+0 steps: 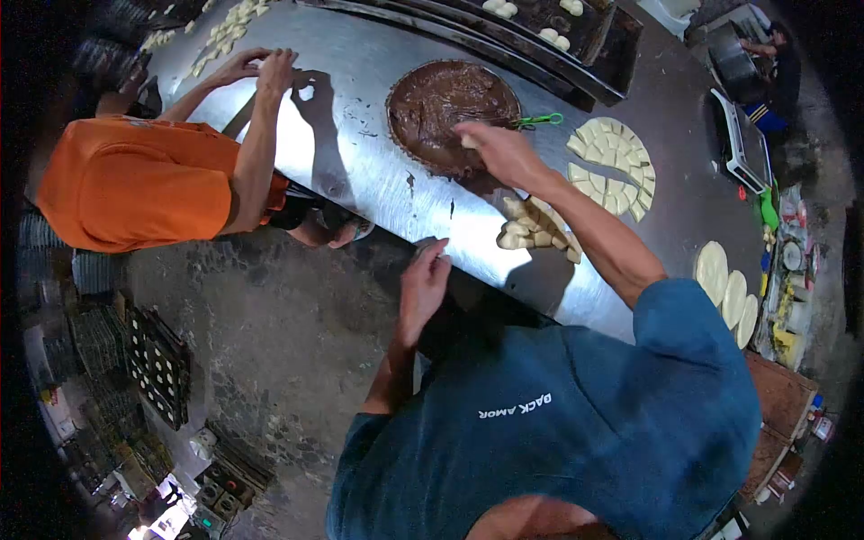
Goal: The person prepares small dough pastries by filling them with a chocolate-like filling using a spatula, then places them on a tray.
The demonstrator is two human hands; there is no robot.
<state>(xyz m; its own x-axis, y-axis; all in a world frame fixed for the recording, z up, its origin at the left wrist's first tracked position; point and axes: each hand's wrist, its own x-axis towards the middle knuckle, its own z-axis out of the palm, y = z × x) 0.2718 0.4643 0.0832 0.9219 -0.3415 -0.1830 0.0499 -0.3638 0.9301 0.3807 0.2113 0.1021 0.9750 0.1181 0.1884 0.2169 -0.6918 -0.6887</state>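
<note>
My right hand [506, 155] is over the near right part of a round pan of chocolate filling [441, 99]. Its fingers are closed, with a small pale dough piece [469, 141] showing at the tips. By the table's near edge, my left hand [425, 281] has its fingers drawn together; what they hold, if anything, is hidden. Beneath my right forearm lies a heap of cut dough pieces [519, 236], partly covered by the arm. A green-handled tool [540, 119] rests across the pan's right side.
Scored dough rounds [612, 148] lie right of the pan, flat dough ovals [711, 272] farther right. Dark trays [585, 67] with dough balls stand at the back. A co-worker in an orange shirt [144, 184] works at the table's left; more dough pieces [229, 31] lie beyond.
</note>
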